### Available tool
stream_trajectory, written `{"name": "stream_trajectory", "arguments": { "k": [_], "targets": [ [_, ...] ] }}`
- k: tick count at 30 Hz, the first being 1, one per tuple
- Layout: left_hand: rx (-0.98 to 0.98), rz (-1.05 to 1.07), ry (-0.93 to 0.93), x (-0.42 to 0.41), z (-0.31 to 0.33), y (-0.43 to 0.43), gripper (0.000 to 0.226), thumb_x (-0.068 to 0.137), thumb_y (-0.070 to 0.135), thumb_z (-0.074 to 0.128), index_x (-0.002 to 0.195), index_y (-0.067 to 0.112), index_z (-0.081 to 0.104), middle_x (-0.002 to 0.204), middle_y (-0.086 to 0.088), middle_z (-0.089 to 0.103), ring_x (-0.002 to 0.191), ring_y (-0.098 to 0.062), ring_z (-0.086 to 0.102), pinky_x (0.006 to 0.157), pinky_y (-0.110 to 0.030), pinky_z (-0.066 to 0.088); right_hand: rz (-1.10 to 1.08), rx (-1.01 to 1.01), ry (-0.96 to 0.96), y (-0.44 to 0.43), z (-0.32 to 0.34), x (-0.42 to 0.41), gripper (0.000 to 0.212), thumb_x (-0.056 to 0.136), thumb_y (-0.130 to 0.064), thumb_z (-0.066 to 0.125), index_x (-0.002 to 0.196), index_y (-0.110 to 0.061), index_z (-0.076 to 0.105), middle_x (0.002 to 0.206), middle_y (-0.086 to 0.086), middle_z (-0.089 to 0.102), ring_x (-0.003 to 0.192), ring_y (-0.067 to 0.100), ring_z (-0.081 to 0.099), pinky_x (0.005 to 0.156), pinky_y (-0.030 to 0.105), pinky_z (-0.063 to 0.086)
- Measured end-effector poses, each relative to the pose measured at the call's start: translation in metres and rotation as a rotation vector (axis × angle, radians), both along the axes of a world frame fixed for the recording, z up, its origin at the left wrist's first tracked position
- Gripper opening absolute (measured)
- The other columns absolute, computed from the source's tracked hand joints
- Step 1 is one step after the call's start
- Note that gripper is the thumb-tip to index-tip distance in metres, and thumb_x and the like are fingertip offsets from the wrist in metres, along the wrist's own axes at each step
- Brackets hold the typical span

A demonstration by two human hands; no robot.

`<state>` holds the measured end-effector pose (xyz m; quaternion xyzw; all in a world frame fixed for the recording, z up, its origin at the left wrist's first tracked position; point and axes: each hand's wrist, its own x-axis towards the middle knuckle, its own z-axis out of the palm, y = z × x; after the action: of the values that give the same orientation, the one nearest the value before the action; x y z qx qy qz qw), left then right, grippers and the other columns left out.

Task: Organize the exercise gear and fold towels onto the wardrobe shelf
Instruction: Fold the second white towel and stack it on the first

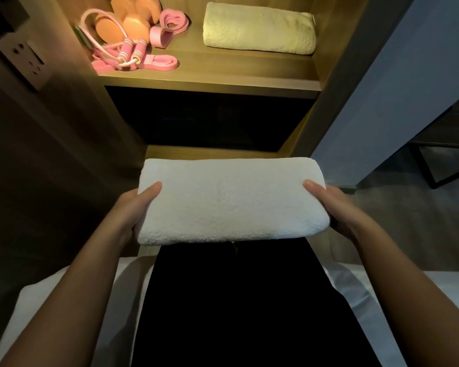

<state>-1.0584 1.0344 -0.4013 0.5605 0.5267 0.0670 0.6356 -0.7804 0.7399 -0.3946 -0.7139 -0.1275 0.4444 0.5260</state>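
Observation:
A folded white towel is held level in front of me, below the lit wardrobe shelf. My left hand grips its left end with the thumb on top, and my right hand grips its right end the same way. On the shelf lies another folded towel at the right. At the shelf's left sit orange dumbbells, a pink skipping rope and pink resistance bands.
Beneath the shelf is a dark open compartment. A wall socket is on the panel at the left. A white bed edge runs across the bottom. A dark metal frame stands on the floor at the right.

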Motion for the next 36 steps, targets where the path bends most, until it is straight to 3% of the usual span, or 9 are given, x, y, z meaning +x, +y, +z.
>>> {"name": "stream_trajectory", "arguments": {
  "k": [3, 6, 14, 18, 23, 25, 31, 33, 36],
  "targets": [
    [0.071, 0.035, -0.027, 0.007, -0.003, -0.003, 0.039, 0.094, 0.046, 0.056, 0.121, 0.019, 0.055, 0.101, 0.003, 0.065, 0.091, -0.019, 0.064, 0.063, -0.032, 0.048, 0.232, 0.129, 0.112, -0.023, -0.007, 0.004, 0.061, 0.075, -0.018, 0.076, 0.129, -0.021, 0.049, 0.124, 0.001, 0.065, 0.112, 0.018, 0.064, 0.085, 0.028, 0.055],
    [0.097, 0.006, -0.047, 0.019, 0.002, -0.004, 0.032, 0.097, 0.047, 0.051, 0.117, 0.022, 0.055, 0.101, 0.004, 0.065, 0.088, -0.017, 0.065, 0.058, -0.029, 0.049, 0.198, 0.148, 0.038, -0.031, -0.012, 0.004, 0.060, 0.078, -0.002, 0.071, 0.130, -0.020, 0.048, 0.123, 0.001, 0.066, 0.115, 0.021, 0.062, 0.086, 0.027, 0.055],
    [0.213, 0.028, -0.063, 0.033, 0.020, 0.006, 0.034, 0.098, 0.047, 0.048, 0.120, 0.021, 0.053, 0.103, 0.003, 0.063, 0.093, -0.019, 0.063, 0.065, -0.032, 0.048, 0.039, 0.170, -0.089, -0.001, -0.002, 0.001, 0.045, 0.087, -0.035, 0.064, 0.129, -0.033, 0.051, 0.126, -0.002, 0.064, 0.113, 0.019, 0.063, 0.090, 0.041, 0.054],
    [0.122, -0.078, 0.082, 0.017, 0.009, 0.003, 0.055, 0.096, 0.051, 0.048, 0.137, 0.014, 0.047, 0.120, -0.006, 0.059, 0.108, -0.028, 0.057, 0.092, -0.045, 0.046, -0.044, -0.085, -0.049, 0.005, -0.010, -0.004, 0.038, 0.092, -0.048, 0.055, 0.120, -0.023, 0.053, 0.127, 0.006, 0.062, 0.108, 0.022, 0.061, 0.096, 0.045, 0.049],
    [0.304, -0.034, 0.194, 0.025, -0.003, -0.006, 0.039, 0.097, 0.055, 0.039, 0.101, 0.019, 0.053, 0.090, 0.002, 0.057, 0.079, -0.014, 0.053, 0.063, -0.030, 0.039, -0.234, -0.281, -0.151, 0.013, -0.013, -0.016, 0.051, 0.094, -0.050, 0.051, 0.127, -0.012, 0.055, 0.115, 0.004, 0.059, 0.101, 0.023, 0.056, 0.083, 0.039, 0.045],
    [0.396, -0.047, 0.267, 0.031, -0.005, -0.005, 0.044, 0.098, 0.057, 0.033, 0.089, 0.019, 0.053, 0.085, 0.000, 0.055, 0.075, -0.014, 0.051, 0.066, -0.033, 0.040, -0.249, -0.325, -0.190, 0.015, -0.014, -0.021, 0.049, 0.097, -0.049, 0.046, 0.129, -0.012, 0.052, 0.115, 0.005, 0.056, 0.101, 0.024, 0.054, 0.083, 0.040, 0.044],
    [0.316, -0.186, 0.486, 0.041, -0.015, -0.001, 0.057, 0.101, 0.046, 0.037, 0.135, 0.002, 0.047, 0.131, -0.019, 0.053, 0.114, -0.036, 0.052, 0.089, -0.040, 0.041, -0.304, -0.386, -0.160, 0.017, -0.014, -0.036, 0.040, 0.099, -0.034, 0.048, 0.127, -0.007, 0.053, 0.126, 0.014, 0.059, 0.100, 0.025, 0.055, 0.087, 0.041, 0.048],
    [0.491, -0.219, 0.531, 0.046, -0.006, -0.004, 0.041, 0.101, 0.037, 0.041, 0.132, 0.009, 0.044, 0.128, -0.015, 0.053, 0.110, -0.035, 0.054, 0.089, -0.044, 0.046, -0.268, -0.414, -0.301, 0.020, -0.008, -0.037, 0.041, 0.099, -0.026, 0.049, 0.136, -0.010, 0.043, 0.135, 0.013, 0.052, 0.106, 0.026, 0.053, 0.086, 0.038, 0.046],
    [1.068, -0.320, 0.378, 0.049, 0.006, -0.013, 0.028, 0.099, 0.021, 0.045, 0.126, 0.014, 0.049, 0.127, -0.007, 0.054, 0.110, -0.029, 0.056, 0.093, -0.046, 0.046, -0.056, -0.498, -0.736, 0.025, 0.005, -0.033, 0.052, 0.096, -0.011, 0.047, 0.146, -0.016, 0.035, 0.150, 0.007, 0.040, 0.132, 0.028, 0.041, 0.110, 0.046, 0.037]
  ]
}}
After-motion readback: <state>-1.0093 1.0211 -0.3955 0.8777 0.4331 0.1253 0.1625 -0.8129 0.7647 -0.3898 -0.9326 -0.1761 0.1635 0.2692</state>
